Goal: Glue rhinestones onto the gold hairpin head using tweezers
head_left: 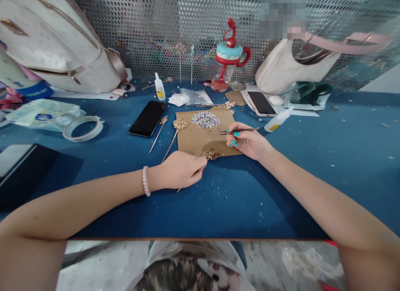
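My left hand (pixel 181 170) is closed around the stem of a gold filigree hairpin (pixel 212 154), whose flower-shaped head rests over the near edge of a cardboard sheet (pixel 193 141). Between the fingers of my right hand (pixel 248 141) is a pair of dark tweezers (pixel 240 131), tips pointing left above the cardboard. A pile of glittering rhinestones (pixel 205 119) lies on the far part of that sheet. To its left are a second gold hairpin (pixel 180 124) with a round openwork head and a smaller one (pixel 163 120). Whether the tweezer tips hold a stone is too small to tell.
A black phone (pixel 148 119), a glue bottle (pixel 159 87) and a tape roll (pixel 83 129) lie to the left. Rightward are another glue bottle (pixel 279 119) and a pink phone (pixel 261 103). Behind stand a red-handled cup (pixel 223 68), a backpack (pixel 68 45) and a handbag (pixel 287 68).
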`<state>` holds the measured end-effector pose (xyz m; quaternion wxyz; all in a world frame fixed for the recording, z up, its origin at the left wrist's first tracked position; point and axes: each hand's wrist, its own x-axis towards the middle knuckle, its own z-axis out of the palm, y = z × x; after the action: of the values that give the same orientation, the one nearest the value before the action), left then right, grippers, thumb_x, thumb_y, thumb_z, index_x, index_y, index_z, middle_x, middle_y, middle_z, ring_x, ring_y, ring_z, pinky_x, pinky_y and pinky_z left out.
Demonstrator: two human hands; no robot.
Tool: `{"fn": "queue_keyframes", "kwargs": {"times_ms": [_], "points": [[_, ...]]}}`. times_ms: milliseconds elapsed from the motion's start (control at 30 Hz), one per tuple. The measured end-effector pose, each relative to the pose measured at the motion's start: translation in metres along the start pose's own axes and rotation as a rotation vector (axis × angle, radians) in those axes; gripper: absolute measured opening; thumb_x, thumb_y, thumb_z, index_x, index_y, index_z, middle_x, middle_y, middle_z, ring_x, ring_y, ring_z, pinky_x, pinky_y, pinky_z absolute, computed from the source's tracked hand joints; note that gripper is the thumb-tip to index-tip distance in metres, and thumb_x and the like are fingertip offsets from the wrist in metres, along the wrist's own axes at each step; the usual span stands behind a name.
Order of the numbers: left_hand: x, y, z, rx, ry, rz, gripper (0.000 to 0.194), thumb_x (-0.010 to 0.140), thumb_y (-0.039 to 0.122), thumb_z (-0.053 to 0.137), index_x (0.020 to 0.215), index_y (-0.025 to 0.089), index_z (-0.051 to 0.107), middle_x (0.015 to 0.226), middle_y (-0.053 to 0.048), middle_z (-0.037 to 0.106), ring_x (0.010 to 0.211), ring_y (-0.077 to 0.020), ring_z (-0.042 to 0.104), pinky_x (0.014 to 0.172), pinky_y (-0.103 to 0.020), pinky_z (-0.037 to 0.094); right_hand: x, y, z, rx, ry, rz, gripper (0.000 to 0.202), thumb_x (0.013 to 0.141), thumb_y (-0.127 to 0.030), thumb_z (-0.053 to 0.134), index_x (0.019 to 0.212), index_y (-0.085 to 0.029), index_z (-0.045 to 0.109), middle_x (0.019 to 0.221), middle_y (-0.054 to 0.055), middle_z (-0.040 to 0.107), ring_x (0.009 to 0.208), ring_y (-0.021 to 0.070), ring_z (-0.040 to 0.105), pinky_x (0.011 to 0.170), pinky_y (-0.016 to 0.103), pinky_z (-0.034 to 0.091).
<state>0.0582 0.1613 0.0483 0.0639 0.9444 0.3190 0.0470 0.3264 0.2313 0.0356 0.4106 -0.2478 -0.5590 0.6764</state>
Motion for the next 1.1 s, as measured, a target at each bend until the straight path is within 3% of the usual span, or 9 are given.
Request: {"fn": "queue_keyframes", "kwargs": {"times_ms": [1100], "points": [[-0.0006, 0.0001, 0.0002, -0.01, -0.009, -0.009, 0.011, 0.095, 0.021, 0.047, 0.086, 0.021, 0.053, 0.075, 0.001, 0.069, 0.064, -0.0172, 0.065, 0.054, -0.029, 0.026, 0.0007, -0.0032, 0.0041, -0.009, 0.051, 0.042, 0.015, 0.075, -0.023, 0.068, 0.089, -0.019, 0.065, 0.062, -0.004, 0.056, 0.059, 0.0107, 0.049, 0.062, 0.027, 0.042]]}}
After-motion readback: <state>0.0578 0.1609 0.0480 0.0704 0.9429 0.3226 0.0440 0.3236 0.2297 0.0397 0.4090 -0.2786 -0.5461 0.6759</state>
